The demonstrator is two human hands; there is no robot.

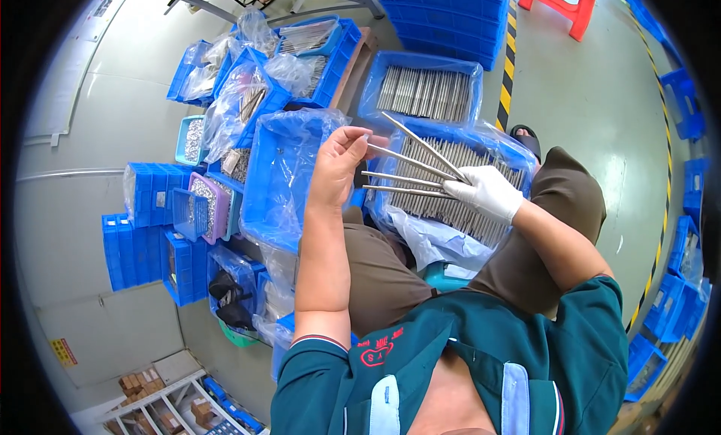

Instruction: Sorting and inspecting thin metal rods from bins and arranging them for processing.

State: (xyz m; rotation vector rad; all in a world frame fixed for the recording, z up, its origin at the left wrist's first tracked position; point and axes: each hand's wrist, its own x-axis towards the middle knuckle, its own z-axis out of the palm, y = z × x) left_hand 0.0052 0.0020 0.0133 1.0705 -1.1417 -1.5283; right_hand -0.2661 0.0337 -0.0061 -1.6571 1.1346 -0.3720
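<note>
In a white glove, my right hand [484, 195] is closed round one end of several thin metal rods [420, 165], which fan out to the left. My bare left hand [342, 165] has thumb and fingers pinched together at the far tip of one rod. Whatever small thing sits between those fingertips is too small to make out. Beneath the rods stands a blue crate [378, 210] lined with clear plastic and filled with rows of similar rods. To the left of it is a blue lined crate [259, 172] with little visible inside.
Another crate of rods [428, 90] stands just beyond. Stacked blue bins [150, 195] and a purple basket [218, 210] of small metal parts are at left. A tall blue crate stack [451, 18] rises behind. A red stool [563, 7] is at far right, past striped floor tape [508, 67].
</note>
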